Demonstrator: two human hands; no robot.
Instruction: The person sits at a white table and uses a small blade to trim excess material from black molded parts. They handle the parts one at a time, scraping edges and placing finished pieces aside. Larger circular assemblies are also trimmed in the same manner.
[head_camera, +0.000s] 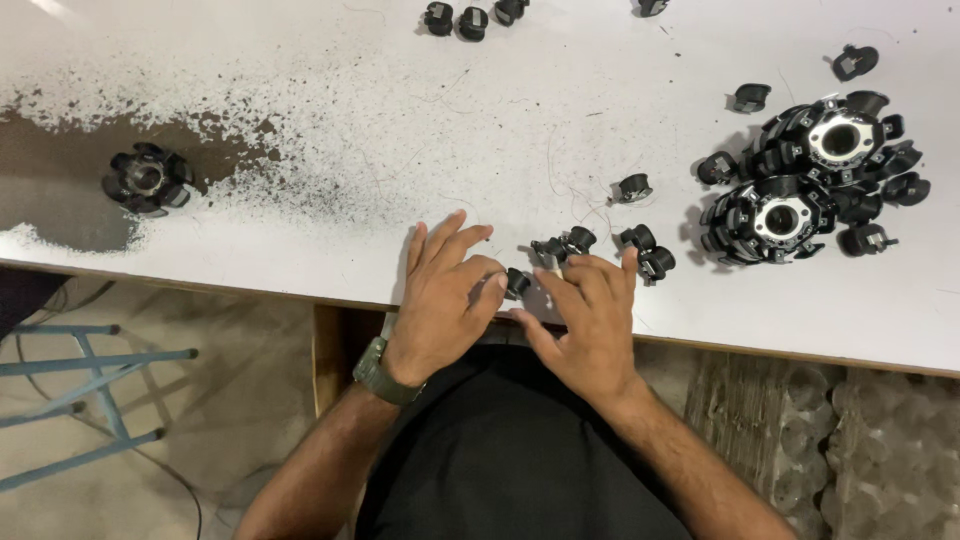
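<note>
Between both thumbs, at the near edge of the white table (300, 90), a small black clip (517, 283) is pinched by the left hand (445, 300), which wears a green watch (383, 373), and the right hand (590, 320). Just beyond the right fingers lie loose black pieces (565, 243). Farther right sit two round black assemblies (775, 218); far left, another one (148, 179) on the worn patch.
</note>
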